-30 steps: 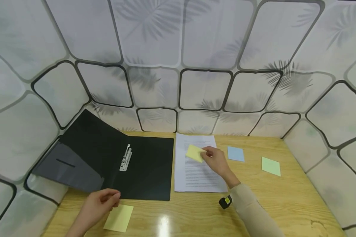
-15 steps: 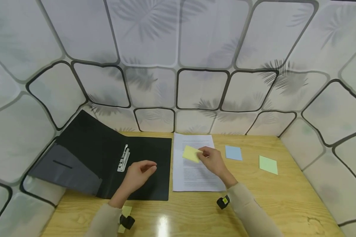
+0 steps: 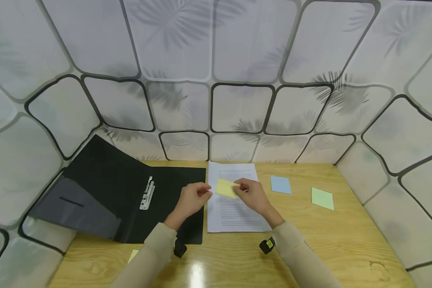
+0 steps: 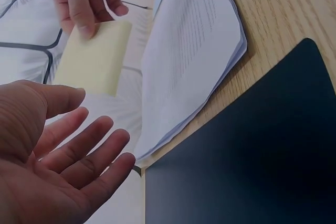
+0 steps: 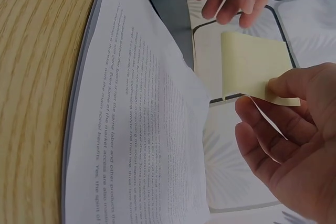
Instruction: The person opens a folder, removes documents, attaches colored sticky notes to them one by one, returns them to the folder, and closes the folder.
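Observation:
A yellow sticky note (image 3: 225, 188) is pinched between the thumb and fingers of my right hand (image 3: 253, 196), raised over a stack of printed paper (image 3: 234, 220). In the right wrist view the yellow note (image 5: 254, 66) has a bent strip along its far edge. My left hand (image 3: 192, 199) hovers over the right edge of the black folder (image 3: 173, 176), close to the note but apart from it. Its fingers are relaxed and hold nothing, as the left hand (image 4: 68, 156) in the left wrist view shows.
The folder lies spread on the left, its metal clip (image 3: 147, 194) showing and its cover leaning on the wall. Blue (image 3: 281, 185) and green sticky notes (image 3: 322, 198) lie right of the paper. Another yellow note (image 3: 133, 255) is mostly hidden by the left sleeve.
My left hand has moved right and away from me, from beside the yellow note at the front left to near the held note. My right hand keeps its pinch, almost still.

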Demonstrator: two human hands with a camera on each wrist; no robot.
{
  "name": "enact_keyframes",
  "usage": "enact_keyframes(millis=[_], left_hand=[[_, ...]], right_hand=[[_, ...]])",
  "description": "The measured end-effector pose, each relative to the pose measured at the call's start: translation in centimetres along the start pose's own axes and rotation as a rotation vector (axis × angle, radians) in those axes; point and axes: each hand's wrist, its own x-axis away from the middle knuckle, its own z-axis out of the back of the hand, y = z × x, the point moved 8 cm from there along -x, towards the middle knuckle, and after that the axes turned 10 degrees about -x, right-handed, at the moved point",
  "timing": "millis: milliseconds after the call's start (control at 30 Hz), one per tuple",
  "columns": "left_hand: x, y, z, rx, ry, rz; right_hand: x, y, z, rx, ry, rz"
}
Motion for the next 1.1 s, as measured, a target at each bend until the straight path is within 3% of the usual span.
enact_keyframes(millis=[367, 567, 700, 833, 967, 1100], left_hand=[[-0.5, 0.1, -1.2, 0.02, -0.048, 0.018], [-0.3, -0.1, -1.2, -0.021, -0.024, -0.008], [0.0, 0.0, -1.0, -0.036, 0.013, -0.038], [0.5, 0.1, -0.8, -0.062, 0.038, -0.073], [1.1, 0.2, -0.8, -0.1, 0.07, -0.123], [1.4, 0.3, -0.9, -0.154, 0.117, -0.193]], right_hand=[[0.3, -1.2, -0.8, -0.05, -0.088, 0.055], [0.5, -1.5, -1.1, -0.077, -0.136, 0.096], [0.5, -0.6, -0.9, -0.112, -0.135, 0.021], [0.4, 0.3, -0.8, -0.08, -0.133, -0.066], [0.4, 1.4, -1.3, -0.066, -0.194, -0.166], [0.5, 2.3, -2.2, -0.137, -0.284, -0.254]])
